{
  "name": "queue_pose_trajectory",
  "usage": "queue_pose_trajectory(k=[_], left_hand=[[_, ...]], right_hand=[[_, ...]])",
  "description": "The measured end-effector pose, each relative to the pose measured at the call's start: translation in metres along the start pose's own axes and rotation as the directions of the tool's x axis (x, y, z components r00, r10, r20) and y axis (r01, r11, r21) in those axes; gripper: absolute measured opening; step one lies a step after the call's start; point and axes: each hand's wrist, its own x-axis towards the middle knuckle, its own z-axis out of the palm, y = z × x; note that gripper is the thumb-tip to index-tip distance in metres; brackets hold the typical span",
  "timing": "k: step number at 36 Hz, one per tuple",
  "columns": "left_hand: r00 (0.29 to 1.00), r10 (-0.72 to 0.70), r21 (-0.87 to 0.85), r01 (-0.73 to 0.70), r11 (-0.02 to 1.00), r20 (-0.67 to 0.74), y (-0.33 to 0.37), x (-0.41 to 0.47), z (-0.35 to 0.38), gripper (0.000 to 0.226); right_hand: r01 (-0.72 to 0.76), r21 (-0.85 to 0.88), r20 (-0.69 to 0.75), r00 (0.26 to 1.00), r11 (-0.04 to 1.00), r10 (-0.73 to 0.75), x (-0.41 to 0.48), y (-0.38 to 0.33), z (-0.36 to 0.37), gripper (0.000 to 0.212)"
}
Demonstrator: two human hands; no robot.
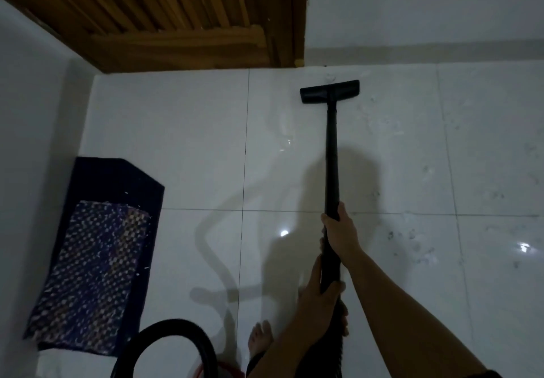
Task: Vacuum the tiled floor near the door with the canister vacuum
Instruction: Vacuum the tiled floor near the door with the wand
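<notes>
A black vacuum wand [332, 153] runs from my hands up to a flat black floor head [329, 91], which rests on the white tiled floor [188, 142] close to the wall, just right of the wooden door [164, 15]. My right hand [340, 231] grips the wand higher up. My left hand [319, 292] grips it lower, where the ribbed hose begins. The black hose [164, 336] loops at the bottom left. Dust specks and scraps [412, 236] lie on the tiles to the right of the wand.
A dark blue mat with a patterned cloth [94, 265] lies along the left wall. My bare foot [260, 339] stands on the tiles beside the hose. A red part of the canister [206, 370] shows at the bottom edge. White wall runs behind the floor head.
</notes>
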Motion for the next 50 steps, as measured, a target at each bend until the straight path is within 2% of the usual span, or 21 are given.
queue_pose_trajectory(k=[3, 8, 11, 15, 27, 34, 46, 50], left_hand=[[1.000, 0.027, -0.015, -0.027, 1.000, 0.014, 0.011, 0.008, -0.002, 0.064], [0.999, 0.045, 0.014, -0.045, 0.999, 0.022, 0.026, 0.015, -0.007, 0.063], [0.998, 0.064, 0.025, -0.065, 0.998, 0.018, 0.033, 0.015, -0.008, 0.062], [0.996, 0.081, 0.026, -0.082, 0.996, 0.020, 0.040, 0.015, -0.008, 0.059], [0.998, 0.050, 0.022, -0.051, 0.998, 0.048, 0.042, 0.017, 0.003, 0.060], [0.997, 0.047, 0.034, -0.049, 0.998, 0.057, 0.048, 0.028, 0.011, 0.060], [0.993, 0.051, 0.050, -0.057, 0.997, 0.105, 0.064, 0.046, 0.027, 0.054], [0.992, 0.048, 0.039, -0.053, 0.998, 0.119, 0.070, 0.053, 0.033, 0.052]], right_hand=[[0.034, -0.018, -0.026, 0.999, 0.999, -0.034, 0.009, -0.008, 0.002, 0.056], [0.054, -0.029, -0.055, 0.997, 0.998, -0.056, 0.021, -0.015, 0.007, 0.037], [0.069, -0.051, -0.070, 0.995, 0.996, -0.072, 0.023, -0.017, 0.008, 0.047], [0.079, -0.054, -0.087, 0.993, 0.995, -0.083, 0.023, -0.020, 0.006, 0.047], [0.097, -0.047, -0.119, 0.988, 0.994, -0.102, 0.021, -0.024, -0.008, 0.048], [0.150, -0.074, -0.137, 0.978, 0.986, -0.159, 0.026, -0.034, -0.020, 0.035], [0.130, -0.067, -0.165, 0.976, 0.989, -0.140, 0.042, -0.047, -0.042, 0.039], [0.146, -0.082, -0.180, 0.971, 0.986, -0.159, 0.047, -0.055, -0.050, 0.032]])
